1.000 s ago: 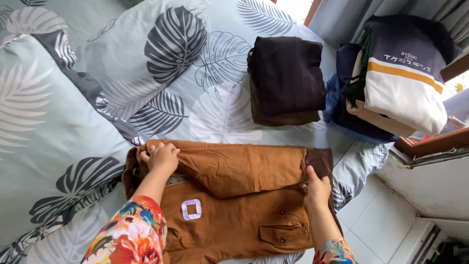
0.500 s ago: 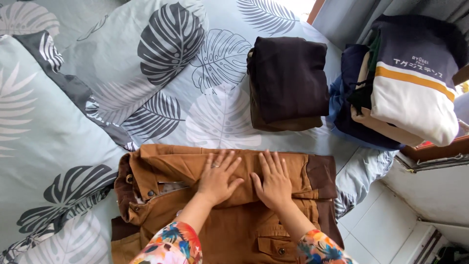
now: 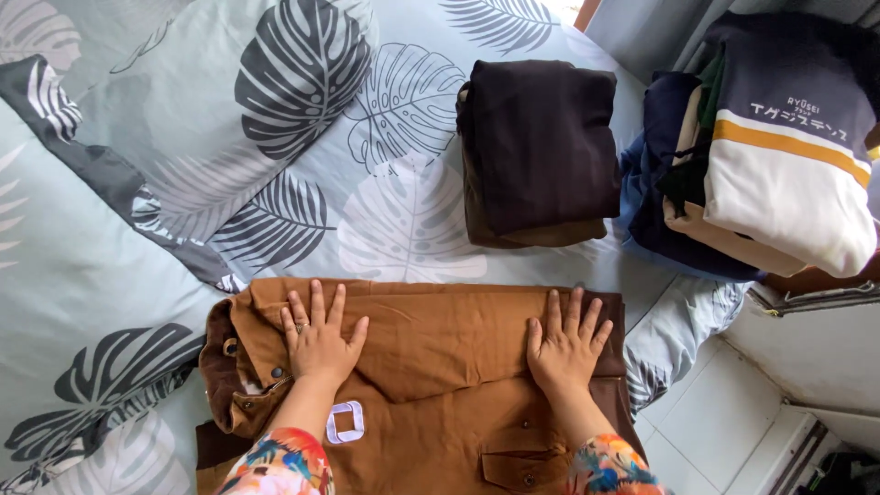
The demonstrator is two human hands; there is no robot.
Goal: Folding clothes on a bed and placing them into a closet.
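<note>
1. Brown jacket (image 3: 440,367) lies folded on the bed (image 3: 119,275), at its near edge.
2. Left hand (image 3: 318,337) and right hand (image 3: 564,344): fingers spread, pressed flat on the jacket, well apart.
3. Folded dark garment (image 3: 536,147) lies beyond it.

Jacket (image 3: 431,367) lay flat on bed (image 3: 110,275), at near edge. Left hand (image 3: 318,339) rested on jacket's left part, right hand (image 3: 566,346) on its right part, well apart. Folded pile (image 3: 536,147) sat behind jacket. Clothes stack (image 3: 770,147) stood right of pile, beyond jacket's right end.
</note>
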